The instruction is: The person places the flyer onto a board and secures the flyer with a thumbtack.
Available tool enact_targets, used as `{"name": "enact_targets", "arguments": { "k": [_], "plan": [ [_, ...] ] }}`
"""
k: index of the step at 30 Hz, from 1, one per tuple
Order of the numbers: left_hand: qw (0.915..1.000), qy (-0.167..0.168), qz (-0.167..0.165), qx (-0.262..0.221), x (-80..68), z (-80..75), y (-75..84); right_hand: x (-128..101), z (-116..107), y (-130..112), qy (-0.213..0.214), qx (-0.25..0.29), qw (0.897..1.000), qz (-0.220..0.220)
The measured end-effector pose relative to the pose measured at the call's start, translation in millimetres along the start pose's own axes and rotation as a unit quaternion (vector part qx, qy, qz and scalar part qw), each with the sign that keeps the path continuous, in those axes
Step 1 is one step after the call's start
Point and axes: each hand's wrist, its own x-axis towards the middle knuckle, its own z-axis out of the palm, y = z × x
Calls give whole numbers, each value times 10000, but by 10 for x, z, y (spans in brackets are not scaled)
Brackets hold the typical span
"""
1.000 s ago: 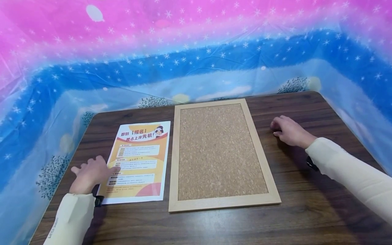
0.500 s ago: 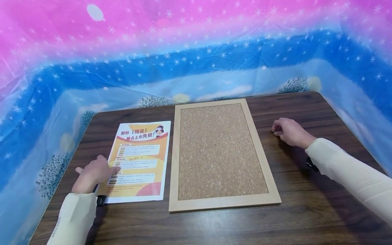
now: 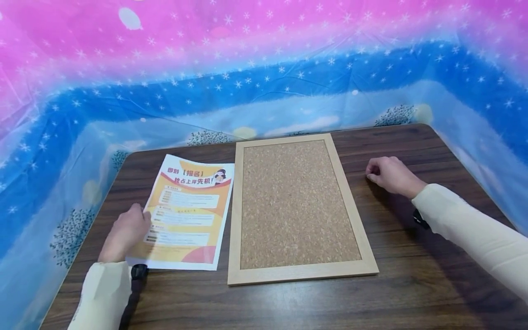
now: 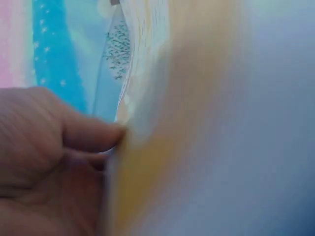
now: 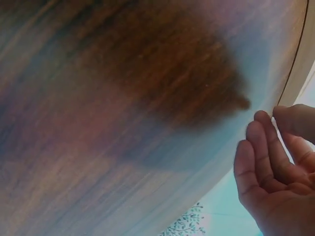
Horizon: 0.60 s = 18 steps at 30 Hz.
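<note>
Left hand: fingers curled round the left edge of the flyer, pinching it; that edge is raised off the desk. The flyer lies tilted, its right edge just beside the cork board, top corner touching or overlapping the board's wooden frame. Right hand: fingers loosely curled, grasping nothing, resting on the desk near the board's right frame, apart from it. The board lies flat between the two hands. Starry blue-and-pink plastic sheet encloses the desk at rear and sides.
</note>
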Motion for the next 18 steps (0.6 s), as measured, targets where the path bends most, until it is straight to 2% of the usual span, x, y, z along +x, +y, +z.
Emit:
{"name": "enact_targets", "arguments": {
  "k": [2,5,7,13,18],
  "plan": [
    [9987,468,73,-182,-15,-15,23,7,-7,-15,65,18,10000,10],
    [9920,1182,210,-384,-27,-47,77,16,-7,-40,202,20,9998,-21],
    [9872,1491,292,-478,-39,-78,118,26,-6,-55,330,3,9993,-151],
    [9795,1792,472,-793,-110,-196,301,51,-8,-122,703,108,9948,-732],
    [9743,1854,731,-1049,-145,-193,510,66,-24,-184,736,179,9935,-855]
  ]
}}
